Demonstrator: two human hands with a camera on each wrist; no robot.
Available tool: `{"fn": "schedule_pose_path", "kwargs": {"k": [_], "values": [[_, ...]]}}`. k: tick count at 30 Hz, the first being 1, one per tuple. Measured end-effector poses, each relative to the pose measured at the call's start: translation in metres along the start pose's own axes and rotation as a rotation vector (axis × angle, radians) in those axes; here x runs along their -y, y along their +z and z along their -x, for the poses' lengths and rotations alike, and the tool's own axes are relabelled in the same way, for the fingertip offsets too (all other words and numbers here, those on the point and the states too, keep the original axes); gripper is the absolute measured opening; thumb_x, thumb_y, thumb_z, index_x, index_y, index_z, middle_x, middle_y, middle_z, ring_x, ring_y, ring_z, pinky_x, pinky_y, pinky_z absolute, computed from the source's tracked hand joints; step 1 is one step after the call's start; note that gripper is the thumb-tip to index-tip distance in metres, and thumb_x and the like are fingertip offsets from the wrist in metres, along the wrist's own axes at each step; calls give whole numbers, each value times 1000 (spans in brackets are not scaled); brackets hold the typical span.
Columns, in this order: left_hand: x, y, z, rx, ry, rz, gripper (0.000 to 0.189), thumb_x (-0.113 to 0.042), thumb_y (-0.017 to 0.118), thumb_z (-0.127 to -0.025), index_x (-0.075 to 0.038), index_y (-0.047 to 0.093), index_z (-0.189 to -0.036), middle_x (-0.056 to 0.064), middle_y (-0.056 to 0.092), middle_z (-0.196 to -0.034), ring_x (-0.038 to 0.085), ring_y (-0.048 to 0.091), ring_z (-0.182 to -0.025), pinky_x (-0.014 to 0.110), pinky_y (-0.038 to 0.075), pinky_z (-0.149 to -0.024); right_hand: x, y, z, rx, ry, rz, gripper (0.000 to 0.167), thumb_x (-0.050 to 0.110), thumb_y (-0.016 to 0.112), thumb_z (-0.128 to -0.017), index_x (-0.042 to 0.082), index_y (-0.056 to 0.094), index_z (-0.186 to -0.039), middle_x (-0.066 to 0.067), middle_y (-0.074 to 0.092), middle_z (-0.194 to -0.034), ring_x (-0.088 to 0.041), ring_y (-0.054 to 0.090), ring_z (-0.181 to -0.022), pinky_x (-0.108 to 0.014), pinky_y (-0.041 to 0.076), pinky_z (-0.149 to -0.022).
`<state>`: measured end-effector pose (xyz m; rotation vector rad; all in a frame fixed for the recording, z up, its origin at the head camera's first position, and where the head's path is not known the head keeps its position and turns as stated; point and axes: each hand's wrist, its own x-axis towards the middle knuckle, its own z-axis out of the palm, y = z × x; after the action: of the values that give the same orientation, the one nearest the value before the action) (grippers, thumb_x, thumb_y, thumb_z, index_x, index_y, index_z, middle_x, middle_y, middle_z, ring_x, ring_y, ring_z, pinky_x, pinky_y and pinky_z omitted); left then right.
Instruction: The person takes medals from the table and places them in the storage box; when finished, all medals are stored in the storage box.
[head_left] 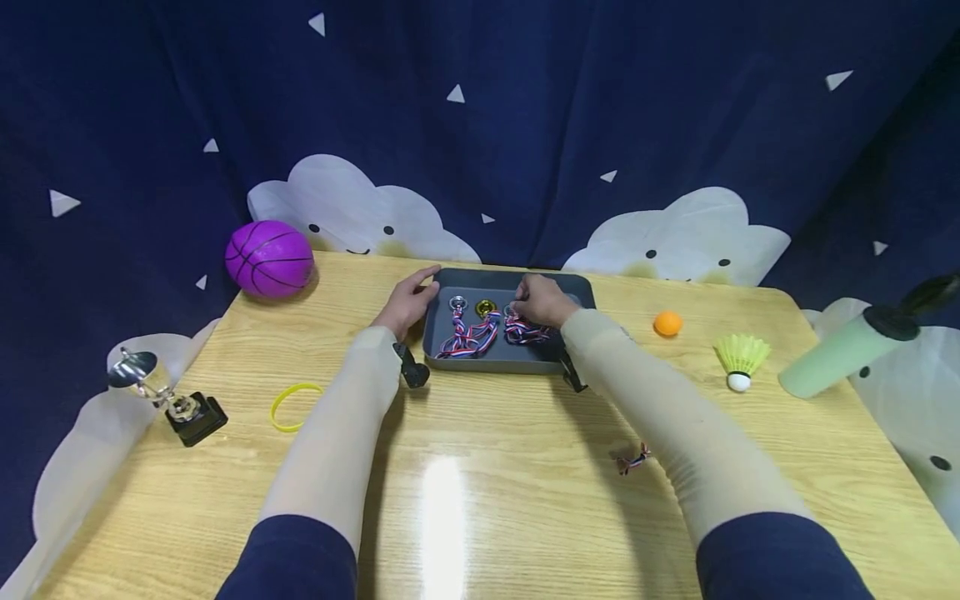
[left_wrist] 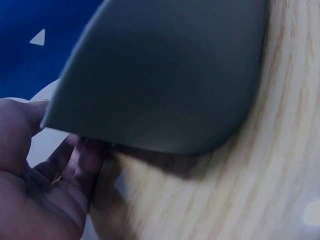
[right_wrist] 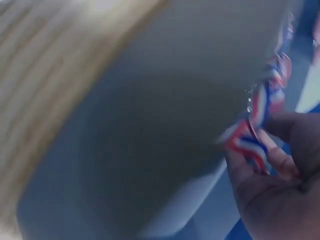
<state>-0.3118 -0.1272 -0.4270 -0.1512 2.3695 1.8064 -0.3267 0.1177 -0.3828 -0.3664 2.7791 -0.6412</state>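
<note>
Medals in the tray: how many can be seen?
3: a silver medal at left, a gold medal beside it, a third medal by the right hand; more may be hidden.

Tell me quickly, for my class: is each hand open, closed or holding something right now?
Left hand: open, touching the grey tray at its edge.
Right hand: closed, pinching a striped ribbon.

Wrist views: ribbon (right_wrist: 262,102) is blurred; left hand (left_wrist: 42,187) cropped.

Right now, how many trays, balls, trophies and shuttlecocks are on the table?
Tray: 1
Purple ball and orange ball: 2 balls
Trophy: 1
Shuttlecock: 1
Total: 5
</note>
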Motion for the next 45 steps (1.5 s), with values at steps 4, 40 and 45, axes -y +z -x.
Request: {"fn": "schedule_pose_path", "kwargs": {"k": [4,40,45], "values": [[-2,-1,0,0,-8,-6,49,-24,44,-114,-25,40,-163,17,42,-166,33,47,-148,46,39,-126,-7,-22,4,8,-41,-145,14,3,59,-103,-9,59,-111,-19,67,-102,-17,66,-79,-34,64,-83],[2,0,-2,3,-32,-4,49,-26,44,-114,-29,40,-162,15,40,-167,33,45,-150,46,36,-128,-134,-30,104,-28,-148,139,27,2,67,-98,-17,57,-114,-28,62,-98,-33,62,-87,-47,57,-78],[3,0,-2,2,-25,-8,49,-26,44,-114,-28,40,-163,17,42,-166,33,47,-149,46,37,-127,-135,-28,103,-50,-117,23,27,-1,69,-95,-13,51,-112,-25,65,-93,-30,65,-83,-40,56,-73]]}}
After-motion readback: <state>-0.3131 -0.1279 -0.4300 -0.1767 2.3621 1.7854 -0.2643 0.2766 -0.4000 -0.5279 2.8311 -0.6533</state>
